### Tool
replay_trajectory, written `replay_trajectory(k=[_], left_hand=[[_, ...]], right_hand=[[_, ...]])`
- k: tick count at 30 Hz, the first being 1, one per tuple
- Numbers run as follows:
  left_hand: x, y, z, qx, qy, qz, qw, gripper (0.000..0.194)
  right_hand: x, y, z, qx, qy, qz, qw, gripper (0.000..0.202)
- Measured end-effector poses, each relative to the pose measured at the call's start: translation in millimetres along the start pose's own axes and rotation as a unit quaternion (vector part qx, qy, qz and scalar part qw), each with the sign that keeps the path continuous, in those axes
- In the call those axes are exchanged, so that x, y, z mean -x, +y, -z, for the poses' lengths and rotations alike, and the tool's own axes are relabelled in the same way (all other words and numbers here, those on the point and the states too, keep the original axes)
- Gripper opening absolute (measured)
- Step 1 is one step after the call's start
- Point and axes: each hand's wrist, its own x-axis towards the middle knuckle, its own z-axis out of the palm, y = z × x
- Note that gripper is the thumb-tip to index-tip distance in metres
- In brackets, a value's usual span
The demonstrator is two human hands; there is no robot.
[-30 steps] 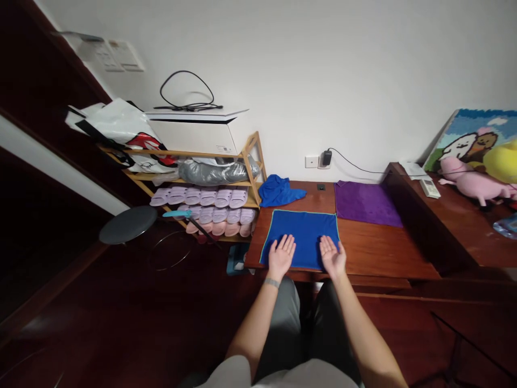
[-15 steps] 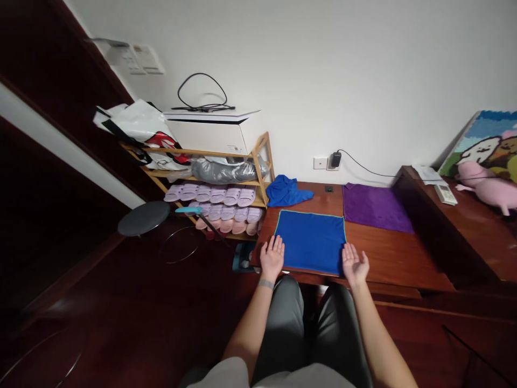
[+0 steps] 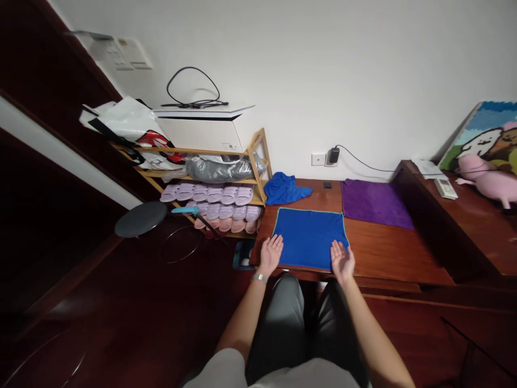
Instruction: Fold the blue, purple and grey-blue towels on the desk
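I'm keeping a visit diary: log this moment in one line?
left hand: empty, palm up; right hand: empty, palm up; flat blue cloth: on table

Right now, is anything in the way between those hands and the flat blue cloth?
Nothing visible. The left hand and right hand, both open, are at the near corners of the flat blue cloth. The crumpled blue cloth and purple cloth lie farther back.

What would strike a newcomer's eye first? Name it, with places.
Probably the blue cloth spread flat on the brown table, with the left hand and right hand, palms up, near its front corners. A purple cloth lies beyond it to the right; lilac slippers line the wooden rack at left.
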Motion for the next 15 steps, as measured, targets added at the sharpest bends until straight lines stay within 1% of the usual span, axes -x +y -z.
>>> replay_trajectory(k=[3,5,6,8,10,13,14,15], left_hand=[[3,16,16.0,-0.037,0.013,-0.017,0.999,0.049],[4,20,19.4,-0.051,0.027,-0.028,0.998,0.047],[4,19,18.8,-0.054,0.034,-0.038,0.997,0.046],[3,15,12.6,-0.052,0.033,-0.061,0.996,0.045],[1,5,-0.2,-0.046,0.004,-0.070,0.997,0.046],[-5,-15,-23.5,-0.050,-0.059,-0.031,0.997,0.046],[-7,-21,-28.7,-0.057,-0.066,-0.012,0.996,0.046],[-9,-24,-31.1,-0.063,-0.062,0.003,0.996,0.045]], right_hand=[[1,-35,30,0.013,0.005,0.034,0.999,0.029],[2,-49,40,0.016,0.019,0.050,0.998,0.030],[3,-52,42,0.016,0.029,0.058,0.998,0.028],[2,-48,34,0.019,0.041,0.069,0.997,0.025],[1,-33,16,0.024,0.030,0.066,0.997,0.023],[-3,2,-17,0.029,-0.007,0.033,0.999,0.025],[-4,12,-24,0.033,-0.011,0.022,0.999,0.024],[-6,19,-29,0.038,-0.011,0.015,0.999,0.023]])
